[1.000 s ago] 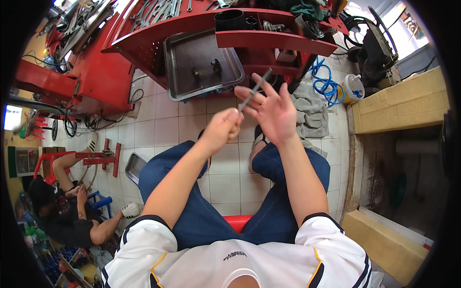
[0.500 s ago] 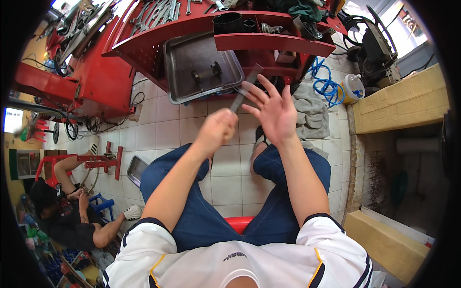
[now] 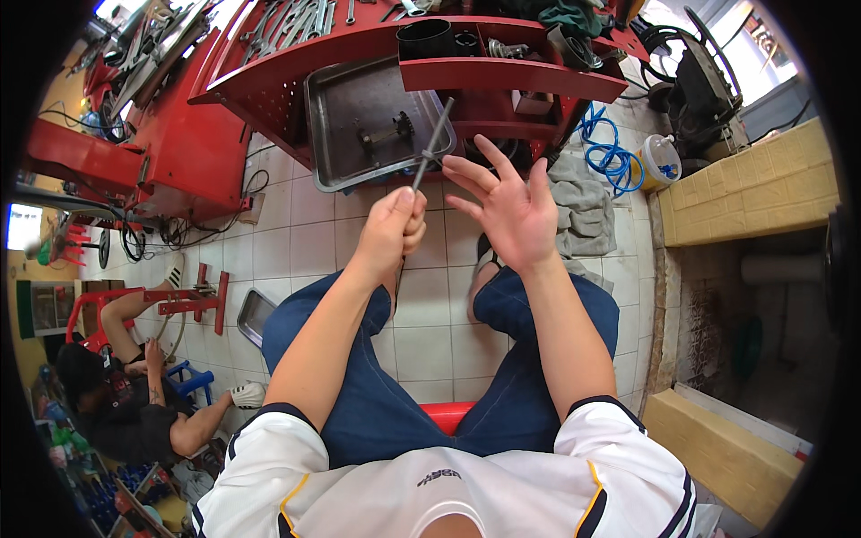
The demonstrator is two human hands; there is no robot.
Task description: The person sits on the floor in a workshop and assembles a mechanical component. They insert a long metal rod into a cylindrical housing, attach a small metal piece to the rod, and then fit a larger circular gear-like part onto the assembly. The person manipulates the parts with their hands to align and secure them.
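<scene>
Spanners (image 3: 309, 21) on red bench (image 3: 240, 97), nr its L edge – dk green cloth (image 3: 575, 18) twd R corner – blue hose (image 3: 613, 165) coiled on flr (image 3: 421, 345).

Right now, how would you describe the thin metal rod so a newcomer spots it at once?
Start at the red workbench up top, then drop to the left hand. The thin grey rod slants up from that fist; unlike the wrenches on the workbench, it is hand-held.

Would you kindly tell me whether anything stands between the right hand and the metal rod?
Nothing visible does. The open right hand has its fingertips close beside the grey metal rod, which the left hand grips; whether they touch is unclear. The metal tray appears beyond the rod, not between.
</scene>
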